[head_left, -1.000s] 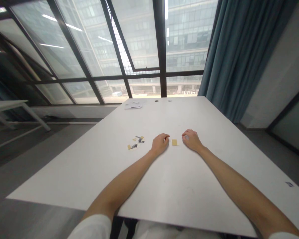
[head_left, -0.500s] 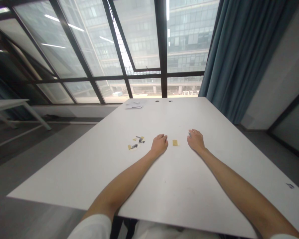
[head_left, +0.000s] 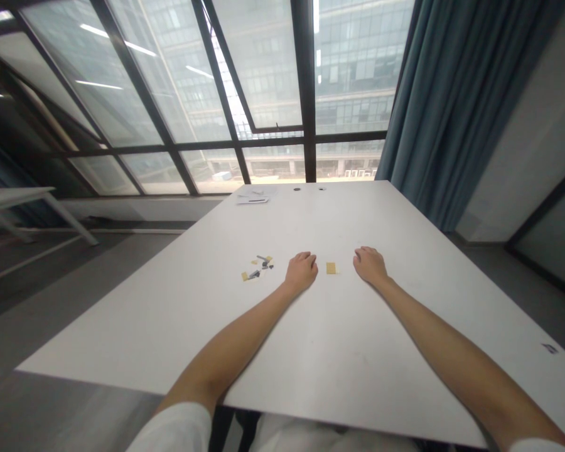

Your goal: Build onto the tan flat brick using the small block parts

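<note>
In the head view, a small flat tan piece (head_left: 330, 268) lies on the white table (head_left: 339, 351), in the gap between the person's two hands and touching neither. The left hand (head_left: 301, 271) rests on the tabletop just to the left of the piece, knuckles up, its fingers (head_left: 306, 257) folded under into a loose fist; nothing shows in it, and what may sit beneath the palm cannot be told. The right hand (head_left: 370, 263) lies palm down just to the right of the piece, a little farther from it than the left hand is, with its fingers (head_left: 360, 252) slack and only lightly bent, grasping nothing that can be seen. Both bare forearms run back across the table toward the near edge, where white sleeves begin. To the left of the left hand, apart from it, a scatter of small tan and dark grey bits (head_left: 257, 267) lies on the table, too small to tell one from another. At the far edge there are some sheets of paper (head_left: 253, 196), and beside them two dark round holes (head_left: 296, 188) in the tabletop. A small dark scrap (head_left: 549, 348) lies near the right edge, well apart from the hands. Behind the table stand a dark-framed window (head_left: 306, 88) and, to the right, a blue-grey curtain (head_left: 447, 94)
</note>
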Available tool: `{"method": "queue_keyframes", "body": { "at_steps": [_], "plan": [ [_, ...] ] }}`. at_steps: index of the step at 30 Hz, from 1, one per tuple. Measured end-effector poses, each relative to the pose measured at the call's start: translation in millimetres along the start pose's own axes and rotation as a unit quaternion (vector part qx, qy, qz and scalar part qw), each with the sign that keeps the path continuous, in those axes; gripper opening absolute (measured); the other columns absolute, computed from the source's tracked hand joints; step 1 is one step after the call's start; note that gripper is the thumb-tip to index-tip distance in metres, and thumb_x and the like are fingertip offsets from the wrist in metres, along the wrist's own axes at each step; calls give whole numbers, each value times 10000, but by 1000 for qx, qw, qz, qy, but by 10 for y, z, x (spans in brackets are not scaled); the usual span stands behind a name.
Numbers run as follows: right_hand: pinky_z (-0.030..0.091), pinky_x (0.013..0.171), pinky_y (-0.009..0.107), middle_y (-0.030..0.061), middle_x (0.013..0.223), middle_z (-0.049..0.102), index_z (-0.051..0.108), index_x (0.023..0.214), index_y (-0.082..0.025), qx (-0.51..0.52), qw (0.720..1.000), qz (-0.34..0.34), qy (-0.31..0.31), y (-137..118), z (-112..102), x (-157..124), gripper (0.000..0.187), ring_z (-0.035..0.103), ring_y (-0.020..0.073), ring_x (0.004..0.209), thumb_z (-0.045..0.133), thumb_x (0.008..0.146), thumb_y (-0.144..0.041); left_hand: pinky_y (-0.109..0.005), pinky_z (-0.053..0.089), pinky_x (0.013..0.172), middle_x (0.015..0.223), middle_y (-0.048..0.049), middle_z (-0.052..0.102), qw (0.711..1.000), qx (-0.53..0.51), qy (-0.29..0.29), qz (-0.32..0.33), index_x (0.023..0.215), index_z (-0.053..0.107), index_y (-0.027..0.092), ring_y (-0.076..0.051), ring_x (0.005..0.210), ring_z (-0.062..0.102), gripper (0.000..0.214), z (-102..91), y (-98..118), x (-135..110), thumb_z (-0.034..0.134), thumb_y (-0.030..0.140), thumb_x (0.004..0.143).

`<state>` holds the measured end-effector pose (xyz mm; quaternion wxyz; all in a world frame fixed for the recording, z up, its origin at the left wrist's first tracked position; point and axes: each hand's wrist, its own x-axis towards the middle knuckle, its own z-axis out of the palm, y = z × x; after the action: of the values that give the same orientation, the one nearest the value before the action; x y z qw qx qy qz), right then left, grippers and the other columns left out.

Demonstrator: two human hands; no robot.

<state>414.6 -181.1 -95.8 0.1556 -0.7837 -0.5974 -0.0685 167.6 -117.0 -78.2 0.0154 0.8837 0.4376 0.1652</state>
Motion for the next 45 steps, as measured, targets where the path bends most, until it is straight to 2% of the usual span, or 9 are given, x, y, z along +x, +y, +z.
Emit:
{"method": "queue_keyframes", "body": {
  "at_steps": [12,21,23,28,33,36,39,42,45],
  "plan": [
    [374,1003,352,121,1325,625,683,1183,-187,6,1000,5,2,16,14,2,320,536,247,1194,459,974,-281,-391,422,1087,1382,-96,610,1000,9,1,4,1242,673,218,-245,1279,533,349,22,-14,6,458,264,971],
    [383,1003,356,127,1318,631,679,1210,-184,4,1000,5,1,16,-5,-3,339,546,249,1188,458,974,-286,-380,427,1076,1366,-95,617,1000,1,-8,2,1212,679,222,-244,1271,541,329,3,-5,20,468,255,962],
    [385,1001,357,127,1317,631,682,1206,-182,2,1000,5,0,21,-3,-1,338,549,251,1185,462,971,-285,-361,444,1053,1313,-93,647,1000,-9,-20,-2,1194,687,223,-237,1228,574,322,-16,-17,41,466,250,961],
    [385,1002,351,124,1319,630,682,1207,-183,0,1000,6,5,30,0,0,339,548,249,1190,463,971,-290,-310,476,1010,1276,-106,685,996,-62,-36,-44,1301,657,185,-226,1166,629,390,-169,-111,175,510,273,950],
    [383,1008,363,128,1334,622,670,1238,-186,1,1000,11,-4,24,-6,-3,355,537,257,1201,465,970,-298,-275,504,918,1101,-69,760,993,-84,-44,-72,1168,750,195,-206,1001,685,315,-532,-408,347,584,287,916],
    [374,1020,370,131,1348,614,669,1242,-180,4,1000,8,-4,21,-6,-5,363,531,262,1208,457,973,-300,-264,506,855,1035,-70,771,993,-70,-32,-92,1087,790,194,-201,920,691,281,-783,-704,407,616,304,896],
    [368,1022,375,138,1342,614,673,1230,-177,8,1000,7,-5,23,0,-5,357,529,266,1208,455,974,-294,-252,498,814,1006,-80,776,989,-44,-3,-141,1052,807,192,-199,899,687,275,-989,-1023,412,625,325,894],
    [370,1013,378,142,1330,618,675,1222,-178,12,1000,8,-1,27,6,-5,348,529,269,1208,458,971,-285,-237,492,800,1017,-87,778,981,-17,10,-194,1053,809,195,-197,920,681,271,-1112,-1287,373,647,332,884],
    [377,1001,375,136,1330,619,680,1205,-181,12,1000,8,2,32,9,-6,339,533,269,1202,460,969,-285,-228,493,789,1033,-90,779,974,8,-15,-225,1029,815,207,-203,946,682,241,-1145,-1455,327,700,315,847]
  ]
}}
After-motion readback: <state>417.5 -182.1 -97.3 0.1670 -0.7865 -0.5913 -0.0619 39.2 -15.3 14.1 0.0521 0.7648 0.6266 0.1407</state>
